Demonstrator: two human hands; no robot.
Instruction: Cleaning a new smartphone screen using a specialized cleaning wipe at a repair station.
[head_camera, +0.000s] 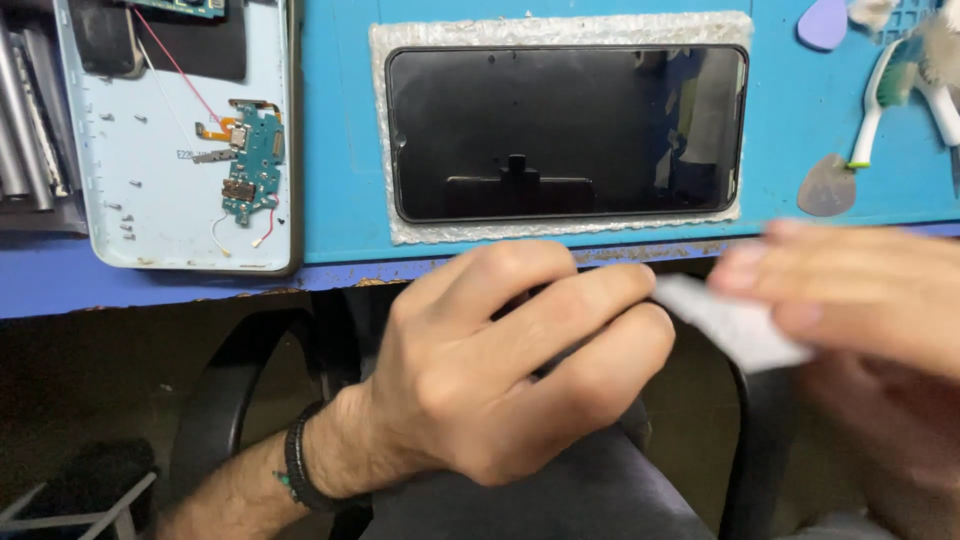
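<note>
At the far left, metal tools (25, 120) are cut off by the frame edge. Beside them a pale phone back cover (150, 210) lies open on the desk (330, 200), its top cropped; a small green circuit board (255, 165) and loose screws sit inside. A black phone screen (565, 130) rests face up on a bubble-wrap pad (560, 232), close to the desk's worn front edge.

Below that edge, over the lap, the left hand (500, 380) curls its fingers (600, 300) around something dark that its knuckles hide almost entirely. A white wipe (735, 325) juts between the hands. The right hand (860, 300) is motion-blurred and cut off at the frame; its fingers seem to pinch the wipe, though the grip is hard to make out.

At the upper right lie a toothbrush (870, 110) and two picks (825, 185), well apart from the hands.
</note>
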